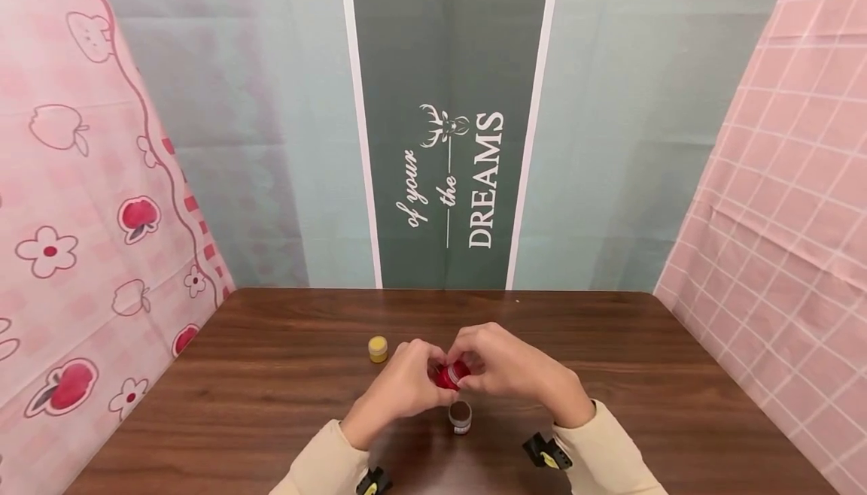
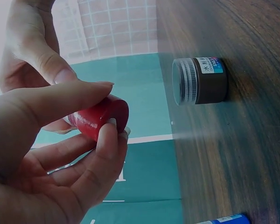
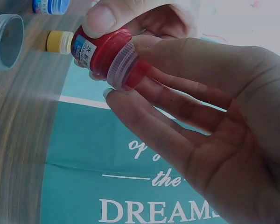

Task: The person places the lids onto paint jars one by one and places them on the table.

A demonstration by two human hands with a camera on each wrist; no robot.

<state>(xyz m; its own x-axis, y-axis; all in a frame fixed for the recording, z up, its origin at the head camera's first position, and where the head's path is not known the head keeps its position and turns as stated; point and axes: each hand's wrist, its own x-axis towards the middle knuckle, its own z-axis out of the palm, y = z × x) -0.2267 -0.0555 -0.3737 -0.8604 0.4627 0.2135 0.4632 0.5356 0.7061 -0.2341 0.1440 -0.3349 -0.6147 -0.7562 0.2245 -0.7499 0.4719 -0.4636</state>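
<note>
A small red paint jar is held above the table between both hands. My left hand grips its red body, thumb on one side and fingers on the other. At its other end, my right hand pinches the clear ridged lid between thumb and fingers. The lid sits on the jar, which is tilted. On the table just below the hands stands a dark brown paint jar with a clear lid. A label with printed characters shows on the red jar in the right wrist view.
A yellow paint jar stands on the wooden table, beyond and left of the hands. Part of a blue paint jar shows in the wrist views; the head view does not show it. Printed cloths hang behind and on both sides.
</note>
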